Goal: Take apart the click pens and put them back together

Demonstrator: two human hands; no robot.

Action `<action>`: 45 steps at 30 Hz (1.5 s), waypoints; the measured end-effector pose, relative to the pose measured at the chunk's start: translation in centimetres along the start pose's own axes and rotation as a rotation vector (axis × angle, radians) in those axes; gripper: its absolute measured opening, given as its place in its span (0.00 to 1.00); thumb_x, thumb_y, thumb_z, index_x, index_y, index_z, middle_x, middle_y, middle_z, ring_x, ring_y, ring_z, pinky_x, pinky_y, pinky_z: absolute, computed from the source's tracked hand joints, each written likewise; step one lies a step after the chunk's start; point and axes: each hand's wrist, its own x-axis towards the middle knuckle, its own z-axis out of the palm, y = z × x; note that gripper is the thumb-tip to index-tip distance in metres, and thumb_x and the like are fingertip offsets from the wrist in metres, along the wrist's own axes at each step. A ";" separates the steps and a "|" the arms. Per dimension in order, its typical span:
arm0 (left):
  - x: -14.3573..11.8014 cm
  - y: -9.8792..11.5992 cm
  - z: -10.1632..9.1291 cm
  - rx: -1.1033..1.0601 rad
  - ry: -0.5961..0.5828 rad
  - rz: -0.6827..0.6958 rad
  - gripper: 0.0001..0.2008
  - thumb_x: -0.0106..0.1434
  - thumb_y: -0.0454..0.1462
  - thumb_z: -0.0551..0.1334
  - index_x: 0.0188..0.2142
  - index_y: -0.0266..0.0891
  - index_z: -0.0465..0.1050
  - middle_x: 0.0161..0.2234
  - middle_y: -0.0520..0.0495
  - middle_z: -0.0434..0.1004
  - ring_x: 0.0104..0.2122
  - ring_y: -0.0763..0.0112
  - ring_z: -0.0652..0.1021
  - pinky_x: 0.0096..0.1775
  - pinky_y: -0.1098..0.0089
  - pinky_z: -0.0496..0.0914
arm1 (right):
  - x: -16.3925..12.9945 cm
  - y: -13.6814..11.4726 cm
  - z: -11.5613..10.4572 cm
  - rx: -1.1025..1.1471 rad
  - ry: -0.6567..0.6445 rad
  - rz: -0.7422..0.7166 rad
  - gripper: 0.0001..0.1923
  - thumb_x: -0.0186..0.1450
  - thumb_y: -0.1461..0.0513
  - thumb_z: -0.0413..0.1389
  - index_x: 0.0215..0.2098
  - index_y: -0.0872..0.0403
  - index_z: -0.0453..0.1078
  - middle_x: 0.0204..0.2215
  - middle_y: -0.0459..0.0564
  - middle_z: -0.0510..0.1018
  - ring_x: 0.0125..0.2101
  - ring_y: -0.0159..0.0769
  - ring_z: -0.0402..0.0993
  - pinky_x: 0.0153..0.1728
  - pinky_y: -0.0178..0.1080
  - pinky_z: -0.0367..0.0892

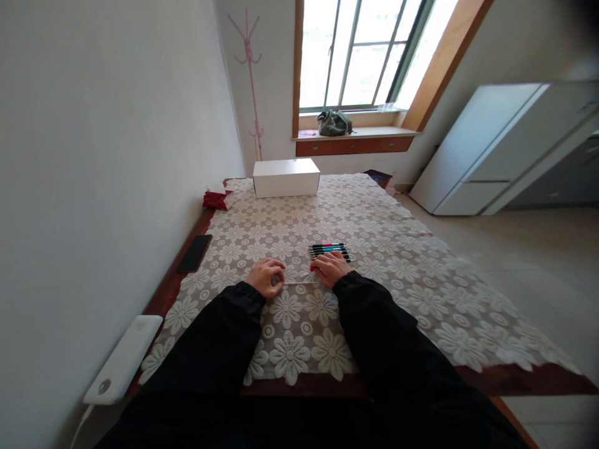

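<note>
On the grey, white-flowered tablecloth (289,315), a thin white strip (299,283) spans the gap between left hand (266,277) and right hand (330,269), both half-curled at its ends; I can't tell whether either grips it. Slim black-and-teal pens (328,248) lie just beyond the right.

Left grip (266,277) and right grip (331,268) curl, well apart.

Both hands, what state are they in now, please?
Left hand: curled by a white strip; grip unclear.
Right hand: curled by the strip; grip unclear.
</note>
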 end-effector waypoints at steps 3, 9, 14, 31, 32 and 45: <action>0.0 -0.2 0.0 -0.004 0.019 -0.007 0.03 0.53 0.34 0.65 0.29 0.42 0.77 0.48 0.47 0.78 0.51 0.58 0.74 0.56 0.59 0.68 | 0.0 -0.2 0.0 0.004 -0.049 0.013 0.07 0.66 0.63 0.54 0.37 0.51 0.76 0.37 0.50 0.79 0.41 0.40 0.68 0.46 0.43 0.53; 0.0 -0.3 0.1 -0.016 0.017 0.019 0.06 0.54 0.35 0.67 0.33 0.43 0.78 0.48 0.47 0.78 0.52 0.57 0.74 0.56 0.58 0.68 | 0.0 -0.7 0.5 0.056 0.000 -0.021 0.10 0.66 0.61 0.57 0.45 0.50 0.76 0.45 0.51 0.78 0.46 0.43 0.68 0.47 0.44 0.55; 0.1 -0.1 0.3 -0.027 0.009 0.037 0.05 0.55 0.38 0.68 0.33 0.43 0.79 0.48 0.46 0.78 0.51 0.57 0.74 0.55 0.55 0.67 | 0.2 -1.0 1.2 0.111 0.025 -0.044 0.06 0.67 0.61 0.57 0.40 0.49 0.77 0.42 0.50 0.78 0.45 0.41 0.68 0.47 0.43 0.56; 0.1 -0.4 0.2 -0.076 0.002 0.075 0.11 0.48 0.28 0.63 0.30 0.43 0.79 0.48 0.48 0.78 0.51 0.57 0.74 0.57 0.55 0.66 | 0.4 -0.7 1.8 0.396 0.312 0.032 0.12 0.72 0.60 0.49 0.38 0.51 0.74 0.38 0.53 0.79 0.42 0.40 0.73 0.45 0.42 0.64; 0.1 -0.5 0.2 -0.070 0.005 0.063 0.14 0.46 0.26 0.61 0.31 0.43 0.79 0.48 0.48 0.78 0.51 0.57 0.74 0.58 0.55 0.66 | 0.4 -0.7 1.8 0.468 0.341 0.057 0.12 0.72 0.60 0.48 0.39 0.52 0.74 0.37 0.52 0.79 0.40 0.40 0.73 0.44 0.41 0.65; 0.1 -0.6 0.4 -0.034 0.013 -0.002 0.09 0.50 0.30 0.64 0.31 0.43 0.78 0.49 0.47 0.77 0.53 0.57 0.73 0.58 0.55 0.67 | 0.9 -1.9 1.9 1.226 0.257 0.396 0.22 0.63 0.41 0.56 0.33 0.52 0.70 0.13 0.36 0.57 0.13 0.26 0.51 0.16 0.32 0.49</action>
